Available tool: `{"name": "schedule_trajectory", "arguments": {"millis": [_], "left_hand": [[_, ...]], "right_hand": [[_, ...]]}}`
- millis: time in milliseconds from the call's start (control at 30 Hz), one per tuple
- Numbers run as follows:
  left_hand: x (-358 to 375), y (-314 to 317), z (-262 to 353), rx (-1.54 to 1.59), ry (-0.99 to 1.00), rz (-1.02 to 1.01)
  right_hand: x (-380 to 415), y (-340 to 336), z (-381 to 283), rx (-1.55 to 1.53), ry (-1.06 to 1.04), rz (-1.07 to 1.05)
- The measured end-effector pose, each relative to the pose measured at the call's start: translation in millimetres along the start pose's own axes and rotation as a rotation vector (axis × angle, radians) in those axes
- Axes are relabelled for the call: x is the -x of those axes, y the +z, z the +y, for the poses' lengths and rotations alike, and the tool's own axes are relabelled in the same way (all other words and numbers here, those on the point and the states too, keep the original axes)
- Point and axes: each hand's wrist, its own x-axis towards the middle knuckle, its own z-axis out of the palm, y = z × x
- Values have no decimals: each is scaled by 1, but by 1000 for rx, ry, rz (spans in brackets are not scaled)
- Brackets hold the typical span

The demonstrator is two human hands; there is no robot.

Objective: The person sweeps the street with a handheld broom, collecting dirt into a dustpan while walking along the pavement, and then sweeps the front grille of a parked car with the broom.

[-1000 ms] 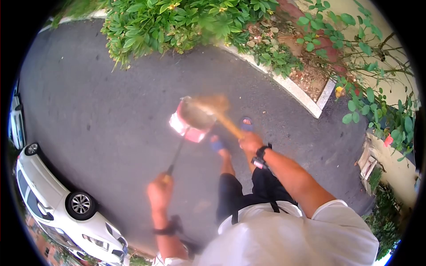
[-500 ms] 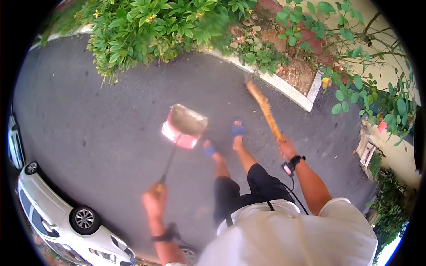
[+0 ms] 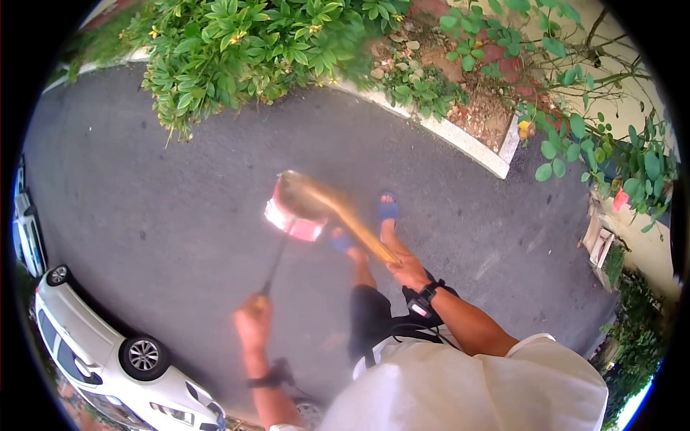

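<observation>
My left hand [image 3: 253,323] is closed round the end of a thin dark handle. At the handle's far end a pink and white dustpan [image 3: 298,228] is low over the asphalt, its mouth facing away from me. In my right hand [image 3: 408,269] is a slim yellow-brown hand broom [image 3: 353,224], fingers wrapped round its near end. The broom slants forward and left, and its blurred far end overlaps the dustpan's mouth in this view. My feet in blue sandals [image 3: 388,208] stand just right of the dustpan.
Grey asphalt [image 3: 180,194] spreads around me. Ahead, a pale kerb [image 3: 467,144] edges a bed with a leafy bush [image 3: 237,57]. A white car [image 3: 100,330] is parked at the left. Rose branches [image 3: 575,136] hang beside a wall at the right.
My right hand has swung the broom to the left, from beside the kerb to over the dustpan. The left hand and dustpan have barely moved.
</observation>
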Motion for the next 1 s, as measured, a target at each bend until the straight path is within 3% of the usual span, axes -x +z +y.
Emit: {"name": "schedule_trajectory", "arguments": {"millis": [100, 267, 300, 367, 400, 433, 467, 567, 633, 700, 800, 1000], "left_hand": [[1, -3, 6, -11, -20, 3], [2, 4, -9, 50, -178, -26], [3, 6, -17, 8, -62, -54], [3, 5, -13, -78, -46, -3], [6, 5, -12, -89, 2, 33], [8, 2, -4, -102, -55, 33], [4, -2, 3, -105, -99, 17], [2, -12, 12, -41, -199, -36], [1, -9, 3, -46, -207, -17], [3, -7, -9, -70, -191, -48], [7, -25, 3, -27, -217, -108], [16, -32, -16, 24, -147, -108]], "right_hand": [[-12, -35, 27, 180, -259, 258], [-62, -111, -1, 278, -105, 317], [-89, -120, -15, 366, -141, 346], [-145, -115, -15, 164, -285, 313], [-136, -97, -44, -78, -154, 263], [-156, -73, -30, -217, -195, 214], [-129, -56, -58, -211, -127, 126], [-99, -23, -38, -220, 81, -196], [-67, -11, -42, -201, 45, -245], [-36, -3, -35, 72, 11, -193], [3, -12, -32, -111, 139, -238], [-3, -73, 10, -112, 164, -237]]}}
